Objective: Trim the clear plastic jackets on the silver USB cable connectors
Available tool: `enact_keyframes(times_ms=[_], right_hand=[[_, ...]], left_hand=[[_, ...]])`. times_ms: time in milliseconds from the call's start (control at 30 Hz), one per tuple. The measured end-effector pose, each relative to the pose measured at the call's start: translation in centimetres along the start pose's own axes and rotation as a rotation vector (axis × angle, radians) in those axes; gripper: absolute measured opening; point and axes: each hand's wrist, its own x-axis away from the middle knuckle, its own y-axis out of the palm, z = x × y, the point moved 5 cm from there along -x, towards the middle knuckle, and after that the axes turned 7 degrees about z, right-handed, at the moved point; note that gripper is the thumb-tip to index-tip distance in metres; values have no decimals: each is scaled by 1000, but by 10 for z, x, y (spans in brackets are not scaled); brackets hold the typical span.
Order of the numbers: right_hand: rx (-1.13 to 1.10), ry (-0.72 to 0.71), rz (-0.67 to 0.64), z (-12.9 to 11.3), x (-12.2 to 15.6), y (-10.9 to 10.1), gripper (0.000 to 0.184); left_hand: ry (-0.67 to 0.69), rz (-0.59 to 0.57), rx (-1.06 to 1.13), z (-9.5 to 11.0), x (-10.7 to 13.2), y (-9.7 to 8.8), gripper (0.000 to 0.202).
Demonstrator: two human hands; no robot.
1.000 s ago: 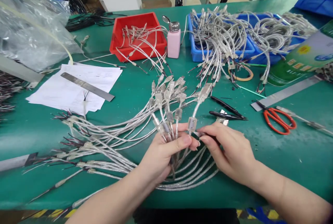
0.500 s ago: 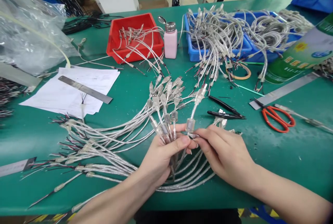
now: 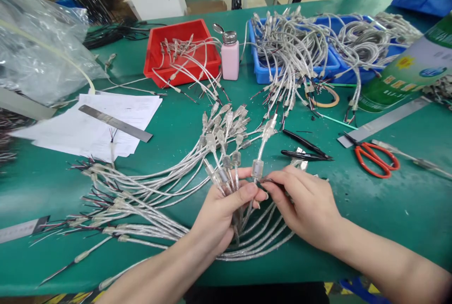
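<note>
My left hand (image 3: pixel 226 210) is closed around several clear-jacketed USB cables (image 3: pixel 212 165), their plugs fanned upward. One USB cable (image 3: pixel 263 146) stands apart at the right of the bunch, a clear moulded block (image 3: pixel 257 169) below its plug. Just under that block, the fingertips of my right hand (image 3: pixel 307 205) pinch a small, thin, dark flat piece (image 3: pixel 270 181) against the cable. Its exact kind is mostly hidden by my fingers. More silvery cables (image 3: pixel 165 172) lie behind and left of my hands, with bare wire ends pointing left.
Black nippers (image 3: pixel 307 146) and orange-handled scissors (image 3: pixel 376 158) lie to the right. Farther back stand a red bin (image 3: pixel 150 54), a pink pump bottle (image 3: pixel 230 61) and blue bins (image 3: pixel 263 76) of cables. A steel ruler (image 3: pixel 116 124) rests on papers (image 3: pixel 95 101) at left.
The thin piece in my right hand has turned slightly and now looks dark instead of shiny. My left hand keeps its hold on the cables. The view has shifted slightly.
</note>
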Motion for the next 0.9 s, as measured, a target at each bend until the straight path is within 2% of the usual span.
enact_keyframes(times_ms=[133, 433, 533, 667, 767, 833, 900], right_hand=[[-93, 52, -100, 3, 2, 3, 9], [79, -70, 66, -2, -3, -1, 4], [18, -81, 83, -1, -3, -5, 2], [-109, -18, 105, 1, -3, -18, 6], [-169, 102, 152, 8, -3, -28, 11], [-221, 268, 180, 20, -3, -32, 11], [-317, 460, 129, 33, -2, -29, 12]], left_hand=[[-10, -1, 16, -1, -1, 0, 26], [-6, 5, -41, 1, 1, 1, 27], [19, 1, -53, 4, 2, 2, 27], [28, 17, -66, 4, 1, 2, 29], [37, -8, -133, 1, 1, 3, 30], [109, -1, -249, 3, 2, 3, 26], [222, 9, -413, 8, 5, 4, 24]])
